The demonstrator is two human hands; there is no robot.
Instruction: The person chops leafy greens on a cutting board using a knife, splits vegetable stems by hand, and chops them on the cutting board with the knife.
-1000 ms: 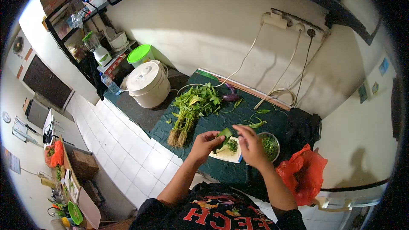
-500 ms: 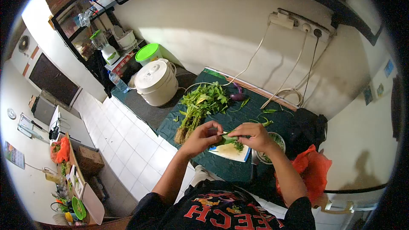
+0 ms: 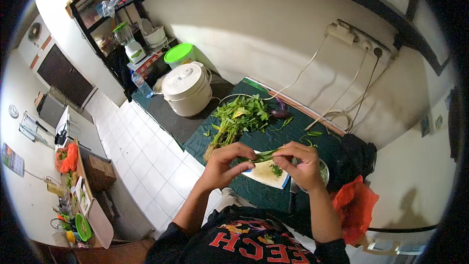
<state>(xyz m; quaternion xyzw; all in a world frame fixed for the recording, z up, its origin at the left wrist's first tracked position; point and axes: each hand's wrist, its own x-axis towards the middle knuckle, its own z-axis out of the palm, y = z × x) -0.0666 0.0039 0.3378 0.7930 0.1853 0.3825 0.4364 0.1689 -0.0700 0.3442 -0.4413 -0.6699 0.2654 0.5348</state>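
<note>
Between my two hands stretches a long green leaf, folded or rolled lengthwise, held above the cutting board. My left hand pinches its left end with thumb and fingers. The other end is gripped by my right hand. Below lies a white cutting board with a blue edge, bearing a small heap of chopped greens. A bowl with greens in it is partly hidden behind my right hand. Beyond my left hand rests a bunch of leafy greens with roots attached.
A purple eggplant and a green chili lie on the dark green tablecloth. The white rice cooker stands at the far left. A red plastic bag hangs at the right. Cords run to a wall power strip.
My hands have moved slightly apart, and the leaf is now drawn out straighter between them. The camera view has shifted a little.
</note>
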